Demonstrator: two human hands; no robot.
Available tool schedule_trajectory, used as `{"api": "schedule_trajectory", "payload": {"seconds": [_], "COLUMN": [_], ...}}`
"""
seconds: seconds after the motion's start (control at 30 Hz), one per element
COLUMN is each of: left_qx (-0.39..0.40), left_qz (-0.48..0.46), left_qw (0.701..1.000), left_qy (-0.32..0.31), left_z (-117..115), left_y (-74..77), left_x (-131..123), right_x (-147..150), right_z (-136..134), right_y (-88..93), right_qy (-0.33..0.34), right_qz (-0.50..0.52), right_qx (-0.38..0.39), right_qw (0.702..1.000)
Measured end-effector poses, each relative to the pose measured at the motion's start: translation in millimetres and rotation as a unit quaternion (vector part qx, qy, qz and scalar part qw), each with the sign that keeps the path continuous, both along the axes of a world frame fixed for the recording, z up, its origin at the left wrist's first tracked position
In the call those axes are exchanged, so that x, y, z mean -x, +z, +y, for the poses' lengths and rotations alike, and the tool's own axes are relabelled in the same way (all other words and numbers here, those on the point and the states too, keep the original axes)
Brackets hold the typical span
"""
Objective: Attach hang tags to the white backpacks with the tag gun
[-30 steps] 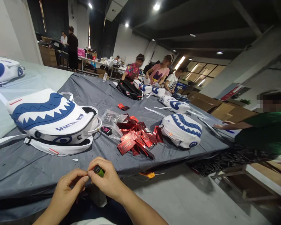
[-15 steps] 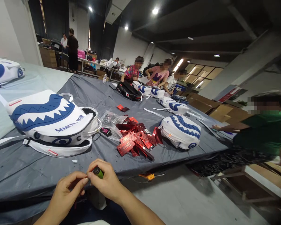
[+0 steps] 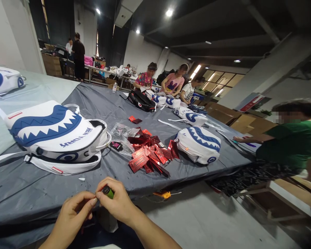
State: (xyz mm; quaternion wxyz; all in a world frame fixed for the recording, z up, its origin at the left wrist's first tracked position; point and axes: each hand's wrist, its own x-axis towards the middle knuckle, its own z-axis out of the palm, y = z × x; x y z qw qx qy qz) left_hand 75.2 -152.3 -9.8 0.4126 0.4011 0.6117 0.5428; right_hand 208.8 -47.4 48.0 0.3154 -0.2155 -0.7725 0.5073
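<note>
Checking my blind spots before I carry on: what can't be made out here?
Head view: what, if anything, the left hand and right hand pinch together; their fingers hide it.
Head view: the rest of the green handle, covered by the right hand.
Head view: red tags' fine print, too small.
Head view: far-left bag, cut by the left edge.

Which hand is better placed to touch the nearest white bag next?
Probably the left hand: it's on the same side as the white bag, while the right hand grips a green, dark-ended object.
</note>
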Motion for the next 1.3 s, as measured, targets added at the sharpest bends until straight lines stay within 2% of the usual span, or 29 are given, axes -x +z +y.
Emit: {"api": "schedule_trajectory", "payload": {"seconds": [0.07, 0.2, 0.27, 0.47, 0.63, 0.8, 0.97, 1.17, 1.3], "left_qx": [-0.001, -0.008, -0.001, 0.019, 0.024, 0.025, 0.026, 0.062, 0.075], "left_qz": [0.002, 0.009, 0.005, -0.011, -0.018, -0.028, -0.034, -0.073, -0.095], "left_qw": [1.0, 1.0, 1.0, 0.999, 0.999, 0.997, 0.996, 0.982, 0.973], "left_qy": [0.003, 0.019, 0.026, 0.038, 0.039, 0.074, 0.076, 0.163, 0.196], "left_z": [0.2, -0.4, -0.9, -0.5, -1.6, -0.6, 1.2, -7.9, -18.2], "left_y": [0.2, 1.0, 0.9, 1.7, -0.2, 2.0, 7.3, -11.8, -27.2], "left_x": [0.5, 1.8, 2.1, 2.7, 6.5, 7.7, 10.8, 29.2, 44.9], "right_x": [-1.1, -5.1, -7.3, -13.4, -23.3, -32.1, -29.5, -23.7, -15.3], "right_z": [1.6, 10.7, 16.0, 32.2, 66.0, 97.6, 131.8, 186.3, 198.3], "right_y": [-0.1, 2.6, 4.4, 8.4, 23.2, 42.4, 54.9, 51.0, 45.3], "right_qy": [-0.001, -0.021, -0.039, -0.062, -0.161, -0.204, -0.238, -0.26, -0.279], "right_qz": [-0.01, -0.016, 0.0, 0.063, 0.106, 0.085, 0.046, -0.014, -0.016], "right_qx": [0.016, 0.129, 0.16, 0.168, 0.146, 0.137, 0.118, 0.117, 0.103], "right_qw": [1.0, 0.991, 0.986, 0.982, 0.97, 0.966, 0.963, 0.958, 0.955]}}
